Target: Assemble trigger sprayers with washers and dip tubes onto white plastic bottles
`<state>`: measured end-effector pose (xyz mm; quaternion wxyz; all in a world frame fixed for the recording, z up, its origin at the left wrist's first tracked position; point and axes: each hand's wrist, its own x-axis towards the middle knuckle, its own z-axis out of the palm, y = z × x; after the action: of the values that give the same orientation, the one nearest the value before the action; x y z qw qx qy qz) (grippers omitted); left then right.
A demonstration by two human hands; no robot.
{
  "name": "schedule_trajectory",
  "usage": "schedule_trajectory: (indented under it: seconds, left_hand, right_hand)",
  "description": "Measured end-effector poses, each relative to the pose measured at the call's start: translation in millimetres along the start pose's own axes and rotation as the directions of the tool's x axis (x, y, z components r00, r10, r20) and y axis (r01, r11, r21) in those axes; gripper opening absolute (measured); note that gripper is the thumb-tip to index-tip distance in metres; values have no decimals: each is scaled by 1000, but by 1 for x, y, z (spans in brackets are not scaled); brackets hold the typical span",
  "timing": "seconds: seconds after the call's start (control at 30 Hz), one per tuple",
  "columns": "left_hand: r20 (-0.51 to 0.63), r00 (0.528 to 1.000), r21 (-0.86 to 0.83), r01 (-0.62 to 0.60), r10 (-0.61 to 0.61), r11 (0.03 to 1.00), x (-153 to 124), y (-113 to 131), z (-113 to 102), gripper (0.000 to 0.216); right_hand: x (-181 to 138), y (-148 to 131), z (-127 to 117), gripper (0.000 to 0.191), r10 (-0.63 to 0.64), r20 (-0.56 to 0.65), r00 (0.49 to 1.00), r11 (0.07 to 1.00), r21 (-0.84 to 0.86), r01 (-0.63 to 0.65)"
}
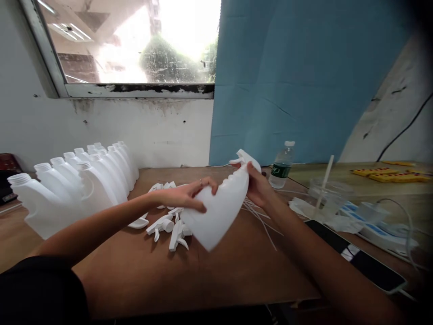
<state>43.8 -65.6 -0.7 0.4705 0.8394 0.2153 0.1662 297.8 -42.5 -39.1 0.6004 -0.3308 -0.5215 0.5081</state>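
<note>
A white spray bottle (219, 212) is held tilted above the table, its top leaning to the right. My left hand (189, 194) grips the body, thumb in front and fingers over the upper side. At the neck, my right hand (259, 185) is closed around the white trigger sprayer (248, 160) on top of the bottle. Below and left of the bottle lie several loose trigger sprayer heads (165, 225). Thin white dip tubes (265, 219) lie on the table beneath my right hand. How the sprayer meets the neck is partly hidden by my fingers.
Rows of open-necked white bottles (57, 194) stand at the left. On the right are a water bottle (281, 167), a plastic cup with a straw (326, 189), a power strip (379, 230), a phone (358, 257) and yellow pieces (389, 175). A wall and window stand behind.
</note>
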Motion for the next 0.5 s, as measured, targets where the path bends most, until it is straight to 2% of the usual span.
schedule_trajectory:
  seconds: [0.03, 0.07, 0.13, 0.2, 0.27, 0.33, 0.4, 0.43, 0.47, 0.5]
  left_hand:
    - [13, 999, 9, 36, -37, 999, -18, 5, 7, 41]
    - [-21, 998, 56, 68, -67, 996, -34, 8, 15, 42]
    - [-194, 980, 254, 95, -45, 963, -60, 12, 29, 46]
    - [-400, 914, 466, 134, 72, 875, -80, 11, 46, 53]
    - [-545, 817, 569, 198, 186, 798, -95, 6, 66, 68]
    - [-651, 724, 559, 255, 228, 789, -108, 0, 84, 71]
    - [-743, 641, 464, 290, 190, 837, -121, -7, 97, 62]
    - [-766, 629, 382, 274, 136, 883, -127, -11, 101, 56]
    - [-756, 652, 269, 232, 55, 935, -132, -15, 102, 53]
    - [-708, 705, 121, 178, -41, 976, -135, -18, 101, 52]
  right_hand:
    - [-3, -1, 8, 46, 3, 6, 1000, 1000, 6, -3]
    - [-7, -1, 16, 41, 10, 4, 1000, 1000, 12, -10]
    - [-13, 3, 35, 36, 32, -25, 999, 999, 13, -32]
    - [-20, 8, 55, 35, 57, -55, 997, 998, 10, -56]
    - [-28, 12, 74, 35, 89, -47, 995, 995, 40, -87]
    - [-37, 15, 88, 35, 115, -16, 993, 990, 81, -113]
    - [-44, 15, 95, 35, 115, 21, 993, 989, 86, -117]
    - [-46, 15, 96, 35, 102, 48, 994, 991, 79, -106]
    - [-48, 15, 96, 36, 85, 85, 993, 993, 73, -91]
    - [-50, 14, 95, 38, 66, 128, 990, 995, 67, -75]
